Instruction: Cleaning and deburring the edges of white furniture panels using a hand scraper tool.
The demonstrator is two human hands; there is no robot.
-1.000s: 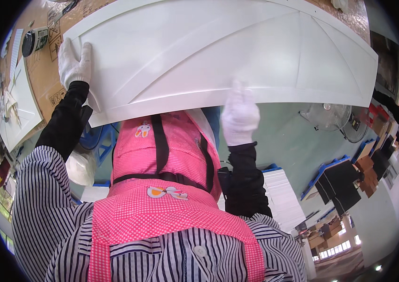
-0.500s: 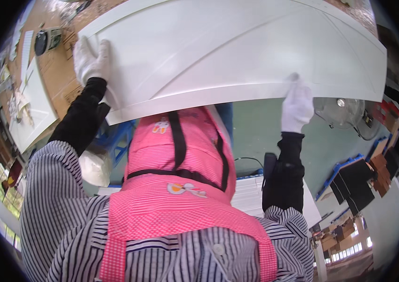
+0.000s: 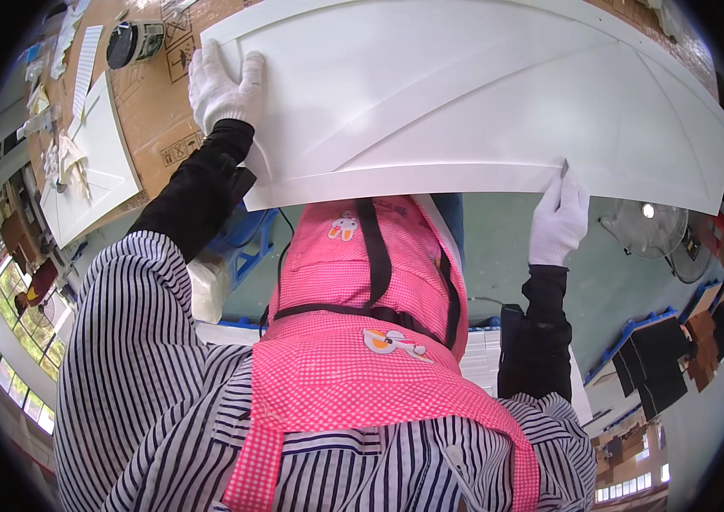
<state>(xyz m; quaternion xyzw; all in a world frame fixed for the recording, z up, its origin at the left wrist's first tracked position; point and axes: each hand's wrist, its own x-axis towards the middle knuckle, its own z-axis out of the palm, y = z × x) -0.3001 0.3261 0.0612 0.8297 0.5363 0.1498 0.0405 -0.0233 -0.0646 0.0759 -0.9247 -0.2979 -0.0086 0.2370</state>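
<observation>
A long white panel (image 3: pixel 481 111) with raised border strips and a slanting strip lies before me. My left hand (image 3: pixel 227 90), in a white knitted glove, rests on its left end, fingers stretched out and thumb spread apart. At the panel's near edge, right of the middle, my gloved right hand (image 3: pixel 560 218) is closed in a pinch. A small dark grey pointed piece (image 3: pixel 565 164) sticks up from its fingertips and touches or almost touches the panel edge; its kind is too small to tell.
Brown cardboard (image 3: pixel 144 102) covers the table at left, with a dark-lidded jar (image 3: pixel 133 44) and a smaller white panel (image 3: pixel 98 183) on it. A fan (image 3: pixel 645 226) stands at right below the panel. A blue stool (image 3: pixel 247 247) is under the left side.
The whole view has shifted, so everything appears farther right. My right hand, blurred over the panel before, has come down to its near edge. My left hand stays on the left end.
</observation>
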